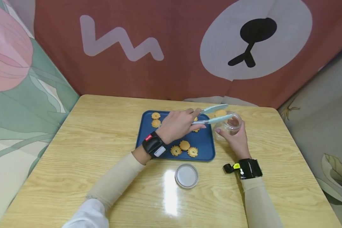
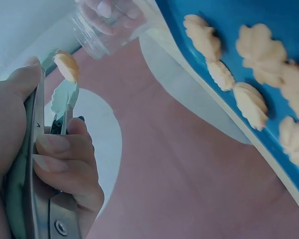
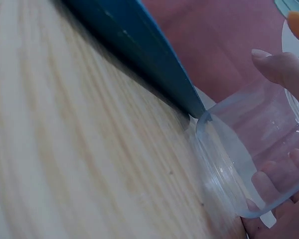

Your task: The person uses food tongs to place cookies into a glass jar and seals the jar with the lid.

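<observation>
My left hand (image 1: 176,125) grips a pair of metal tongs with pale blue tips (image 1: 220,119). Between those tips sits a round golden cookie (image 1: 220,112), close to the mouth of a clear jar (image 1: 236,119). My right hand (image 1: 239,142) holds the jar, thumb on the near side and fingers round the far side. In the right wrist view the jar (image 3: 259,134) is tilted, its base near the tray's edge. In the left wrist view the fingers curl round the tongs' arms, and the cookie (image 2: 67,66) shows at the tips.
A blue tray (image 1: 205,147) lies under my left forearm, with several cookies (image 1: 184,145) at its near side and more cookies (image 1: 155,123) at its far left. In front of the tray a round lid (image 1: 186,176) lies on the wooden table (image 1: 108,133). A printed cloth hangs behind.
</observation>
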The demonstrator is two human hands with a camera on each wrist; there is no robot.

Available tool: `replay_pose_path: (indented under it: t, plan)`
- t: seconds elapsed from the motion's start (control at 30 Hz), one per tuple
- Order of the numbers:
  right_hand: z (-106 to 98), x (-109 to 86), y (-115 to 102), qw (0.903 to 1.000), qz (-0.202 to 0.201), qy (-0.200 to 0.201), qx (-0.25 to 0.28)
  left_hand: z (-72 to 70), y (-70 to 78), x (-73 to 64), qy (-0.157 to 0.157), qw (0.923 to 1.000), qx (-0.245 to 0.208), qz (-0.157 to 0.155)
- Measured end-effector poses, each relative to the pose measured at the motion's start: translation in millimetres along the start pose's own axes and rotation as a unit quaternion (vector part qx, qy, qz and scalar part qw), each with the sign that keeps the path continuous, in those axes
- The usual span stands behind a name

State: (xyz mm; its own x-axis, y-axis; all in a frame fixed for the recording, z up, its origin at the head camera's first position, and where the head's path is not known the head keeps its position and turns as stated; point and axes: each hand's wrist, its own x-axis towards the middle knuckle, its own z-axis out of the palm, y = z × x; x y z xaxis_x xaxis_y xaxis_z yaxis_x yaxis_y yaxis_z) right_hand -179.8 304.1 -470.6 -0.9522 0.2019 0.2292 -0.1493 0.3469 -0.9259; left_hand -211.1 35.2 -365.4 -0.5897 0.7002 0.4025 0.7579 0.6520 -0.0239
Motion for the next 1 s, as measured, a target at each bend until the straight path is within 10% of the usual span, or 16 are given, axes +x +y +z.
replay_pose_path:
  t: [0.37,1.0]
  plan:
    - [0,-8.9,-29,0.9998,0.011,-0.017,0.006,13.9,16.5,29.1,-0.031,0.9994,-0.005,0.012]
    - [-1,2.3,6,0.9991,-0.003,-0.016,0.038,25.6,23.1,33.4,-0.047,0.9987,-0.018,-0.007]
